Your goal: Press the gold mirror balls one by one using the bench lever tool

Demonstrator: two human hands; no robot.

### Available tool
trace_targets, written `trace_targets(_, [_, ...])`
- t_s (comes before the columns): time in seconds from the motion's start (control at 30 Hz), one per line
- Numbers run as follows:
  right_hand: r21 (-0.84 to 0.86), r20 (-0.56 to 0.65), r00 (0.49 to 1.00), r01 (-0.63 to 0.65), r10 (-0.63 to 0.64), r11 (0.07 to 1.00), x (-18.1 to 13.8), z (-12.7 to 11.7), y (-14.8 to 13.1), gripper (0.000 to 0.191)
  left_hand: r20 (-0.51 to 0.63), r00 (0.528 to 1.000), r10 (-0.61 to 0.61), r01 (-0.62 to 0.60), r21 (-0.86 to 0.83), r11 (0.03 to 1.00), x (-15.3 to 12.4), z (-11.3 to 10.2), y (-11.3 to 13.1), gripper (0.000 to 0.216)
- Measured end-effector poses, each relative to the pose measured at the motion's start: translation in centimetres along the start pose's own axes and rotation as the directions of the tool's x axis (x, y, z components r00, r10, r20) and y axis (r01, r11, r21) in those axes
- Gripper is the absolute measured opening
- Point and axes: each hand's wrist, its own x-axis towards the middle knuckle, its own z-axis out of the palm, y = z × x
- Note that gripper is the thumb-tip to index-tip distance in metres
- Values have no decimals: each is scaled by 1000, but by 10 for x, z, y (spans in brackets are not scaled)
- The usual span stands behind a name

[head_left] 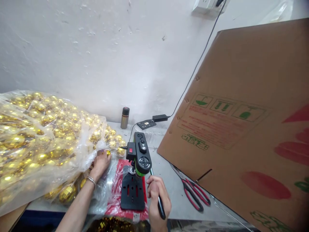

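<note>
A small black bench drill press point(142, 151) with a red switch stands on a slotted black base plate point(132, 193). My right hand point(159, 196) is closed around its black-gripped lever point(161, 207), at the machine's right side. To the left of the drill, my left hand point(101, 162) is at the mouth of a clear plastic bag point(84, 151), its fingers closed on a shiny gold ball point(108, 152); the fingertips are partly hidden. Many faceted gold balls point(67, 193) fill the bag. Red plastic point(116, 196) lies beneath the base plate.
A large cardboard box point(217, 135) leans over the right side. Red-and-black scissors point(195, 193) lie beside it. Near the wall are a dark-capped bottle point(125, 118) and a power adapter point(160, 118), its cord rising to a socket point(206, 6). Gold pieces point(112, 225) show below the table edge.
</note>
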Motion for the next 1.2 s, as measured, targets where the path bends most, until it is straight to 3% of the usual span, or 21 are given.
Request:
trace_targets(0.13, [21, 6, 1000, -20, 20, 1000, -1, -1, 1, 29, 53, 998, 35, -29, -102, 994, -4, 4, 0, 47])
trace_targets(0.23, [30, 27, 997, -75, 74, 997, 5, -2, -5, 29, 68, 996, 52, -36, -222, 974, -11, -3, 1, 44])
trace_targets(0.37, [35, 27, 991, -128, 127, 991, 24, -3, -21, 33, 113, 992, 64, -9, -436, 900, -39, -14, 4, 53])
trace_targets(0.43, [29, 19, 993, -119, 118, 993, 33, -3, -27, 34, 176, 984, 32, 90, -642, 761, -62, -17, 9, 68])
trace_targets(0.53, [8, 23, 994, -104, 104, 995, 38, -3, -32, 34, 309, 951, -12, 281, -847, 452, -97, -8, 19, 76])
trace_targets(0.63, [8, 17, 996, -92, 92, 996, 36, -3, -32, 33, 422, 906, -28, 406, -851, 334, -118, 16, 31, 79])
trace_targets(0.73, [10, 29, 997, -76, 76, 997, 34, -4, -31, 31, 430, 901, -53, 418, -831, 368, -125, 42, 43, 91])
trace_targets(0.83, [11, 39, 997, -65, 65, 998, 34, -5, -32, 30, 381, 925, -8, 343, -823, 453, -127, 57, 50, 86])
trace_targets(0.97, [12, 35, 999, -42, 42, 999, 35, -6, -34, 30, 215, 973, 82, 120, -777, 618, -128, 58, 52, 67])
trace_targets(1.07, [8, 47, 998, -42, 41, 999, 34, -7, -35, 30, 85, 982, 166, -62, -689, 722, -131, 56, 51, 56])
trace_targets(1.2, [1, 63, 997, -48, 48, 999, 33, -9, -35, 29, 52, 973, 225, -145, -622, 770, -136, 58, 52, 52])
